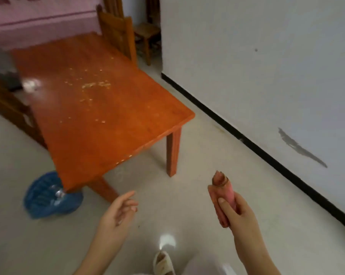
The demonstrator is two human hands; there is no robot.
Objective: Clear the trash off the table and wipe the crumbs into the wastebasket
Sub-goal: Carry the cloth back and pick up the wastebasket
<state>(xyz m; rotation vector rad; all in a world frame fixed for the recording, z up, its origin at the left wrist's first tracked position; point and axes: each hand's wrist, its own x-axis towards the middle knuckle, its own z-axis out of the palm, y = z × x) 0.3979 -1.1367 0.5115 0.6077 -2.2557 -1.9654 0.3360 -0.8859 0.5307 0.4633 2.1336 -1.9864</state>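
Open floor [187, 195] between the table [100, 108] and the white wall [257, 66], wide enough to walk through. Tabletop bare of tall things, only crumbs [92, 85] scattered mid-surface. Chairs [118, 34] crowding the far and left edges, blue wastebasket [46, 197] tucked at the near left corner.

You get soft, dim indoor light, white glare on the tabletop [31, 84], motion blur throughout, and bowed wide-angle edges.
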